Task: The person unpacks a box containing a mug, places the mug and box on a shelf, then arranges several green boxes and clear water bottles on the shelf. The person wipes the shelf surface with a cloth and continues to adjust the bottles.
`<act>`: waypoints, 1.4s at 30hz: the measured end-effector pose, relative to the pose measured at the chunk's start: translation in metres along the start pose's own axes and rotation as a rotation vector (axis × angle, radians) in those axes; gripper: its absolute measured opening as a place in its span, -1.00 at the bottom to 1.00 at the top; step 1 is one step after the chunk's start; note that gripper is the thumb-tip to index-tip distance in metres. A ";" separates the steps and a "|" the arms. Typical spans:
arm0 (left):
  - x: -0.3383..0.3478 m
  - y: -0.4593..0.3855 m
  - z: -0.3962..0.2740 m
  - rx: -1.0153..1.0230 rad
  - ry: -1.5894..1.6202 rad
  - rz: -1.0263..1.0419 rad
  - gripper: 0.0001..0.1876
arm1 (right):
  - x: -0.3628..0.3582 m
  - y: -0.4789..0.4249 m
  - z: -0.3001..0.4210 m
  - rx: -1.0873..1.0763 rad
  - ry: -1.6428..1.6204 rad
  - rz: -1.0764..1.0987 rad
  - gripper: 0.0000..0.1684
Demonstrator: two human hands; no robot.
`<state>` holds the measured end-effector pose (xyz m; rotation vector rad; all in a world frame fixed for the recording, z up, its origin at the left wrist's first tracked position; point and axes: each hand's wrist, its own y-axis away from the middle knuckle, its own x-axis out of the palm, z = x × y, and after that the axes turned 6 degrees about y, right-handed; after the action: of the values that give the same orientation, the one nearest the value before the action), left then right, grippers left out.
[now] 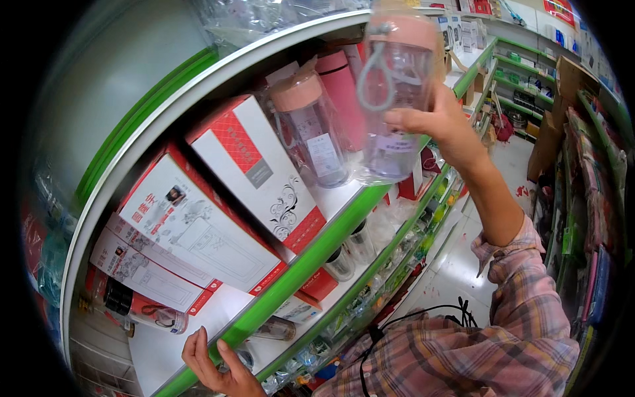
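My right hand [449, 126] grips a clear plastic bottle [404, 94] with a pink lid and a grey carrying loop, blurred and wrapped in thin film. It is held at the shelf's green front edge. Close beside it on the white shelf stands a similar pink-lidded bottle [312, 129] in clear film, bearing a label. My left hand [216, 364] rests with parted fingers at the green edge strip [278, 297] and holds nothing. Near it a black-lidded bottle [144, 305] lies against the boxes.
White-and-red cartons [203, 218] line the shelf, with a taller carton [258, 168] beside them. Behind the bottles is a pink flask [342, 94]. Glass cups [359, 243] occupy the shelf below. Across the aisle floor [461, 268] hang packaged goods [585, 164]. A black cable [421, 312] crosses my shirt.
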<state>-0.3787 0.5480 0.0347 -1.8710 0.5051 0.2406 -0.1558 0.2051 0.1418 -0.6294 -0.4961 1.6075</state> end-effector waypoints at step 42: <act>0.013 -0.010 -0.017 0.021 0.037 -0.045 -0.66 | 0.071 -0.014 -0.055 -0.120 0.229 0.189 0.10</act>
<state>-0.3642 0.5325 0.0438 -1.8673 0.4881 0.1704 -0.1142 0.2756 0.1013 -0.9629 -0.3731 1.6647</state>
